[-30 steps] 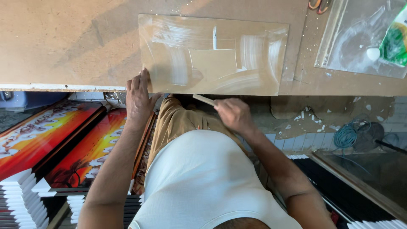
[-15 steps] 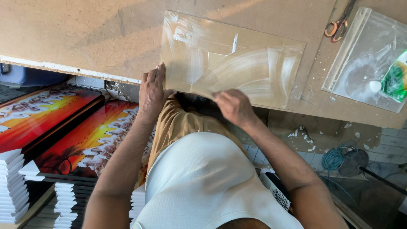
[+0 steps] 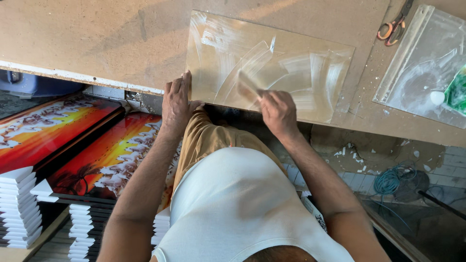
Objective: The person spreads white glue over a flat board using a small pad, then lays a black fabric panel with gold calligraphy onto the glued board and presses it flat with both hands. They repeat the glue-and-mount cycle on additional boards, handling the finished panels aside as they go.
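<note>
Your smeared clear glass sheet (image 3: 272,68) lying flat at the table edge, your small scraper (image 3: 248,87) resting tilted on it

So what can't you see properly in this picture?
- Tool in the right hand, head view: blurred by motion over the glass sheet, so its kind is unclear.
- Scissors: blades cut off by the top edge.
- Second glass sheet and the green thing on it: cut off by the right edge.
- Left hand: palm hidden, pressed on the table edge.
- Legs: hidden by the person's torso.
</note>
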